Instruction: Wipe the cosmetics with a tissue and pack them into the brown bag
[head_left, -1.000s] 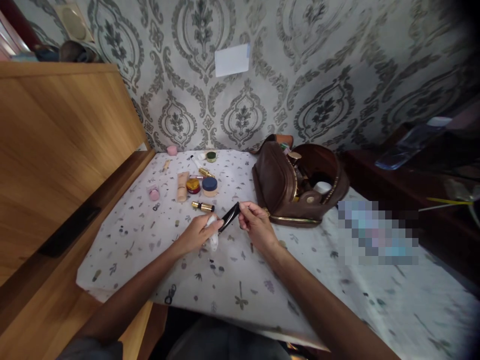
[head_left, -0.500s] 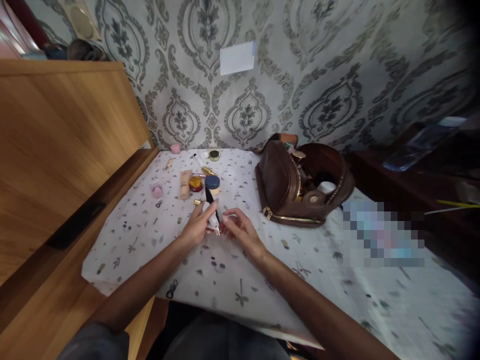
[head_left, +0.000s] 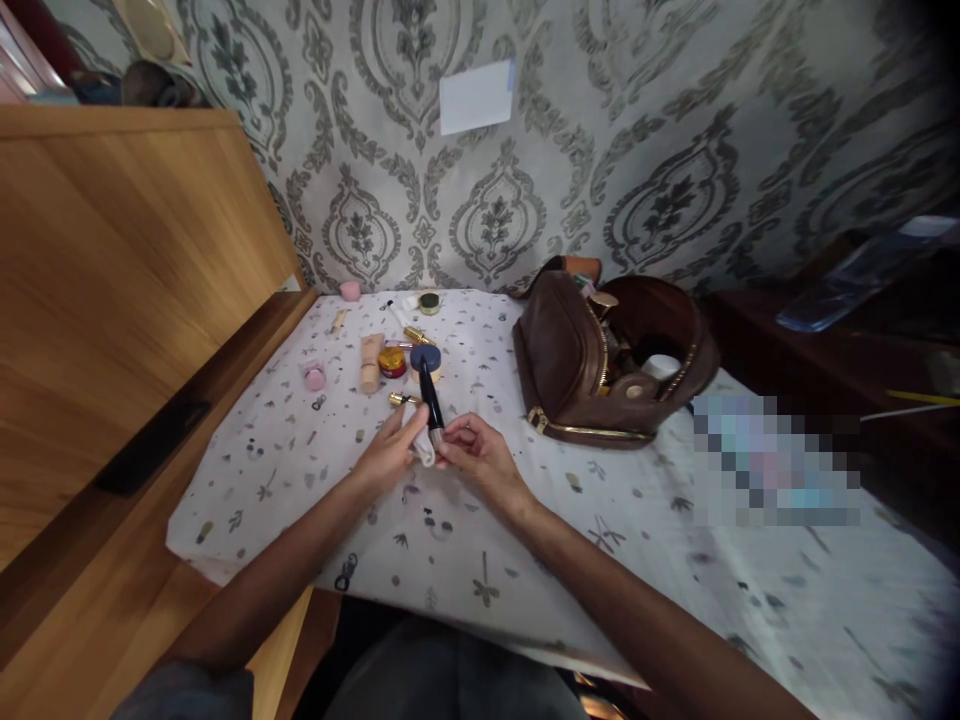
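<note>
A makeup brush (head_left: 431, 397) with a tapered black handle and a silvery collar points away from me, over the table's middle. My right hand (head_left: 484, 460) pinches it near the silvery part; its bristle end is hidden by fingers. In my left hand (head_left: 388, 453) is a folded white cloth (head_left: 420, 446), pressed against the brush's side. Just beyond lie a gold-ended tube (head_left: 401, 399), a blue-lidded jar (head_left: 425, 357), an amber jar with a red base (head_left: 391, 363) and a beige squeeze tube (head_left: 370, 365).
A brown handbag (head_left: 559, 350) stands unzipped at the right, with items inside. Farther back are a dark-lidded jar (head_left: 429, 303) and a pink sponge (head_left: 350, 291). A small pink container (head_left: 314, 376) sits at left. A wooden panel (head_left: 135, 230) borders the patterned tablecloth (head_left: 487, 560).
My right hand has closed in from beside the brush and now grips it near its silvery part. The brush stands out more from the white cloth. The view has shifted slightly.
</note>
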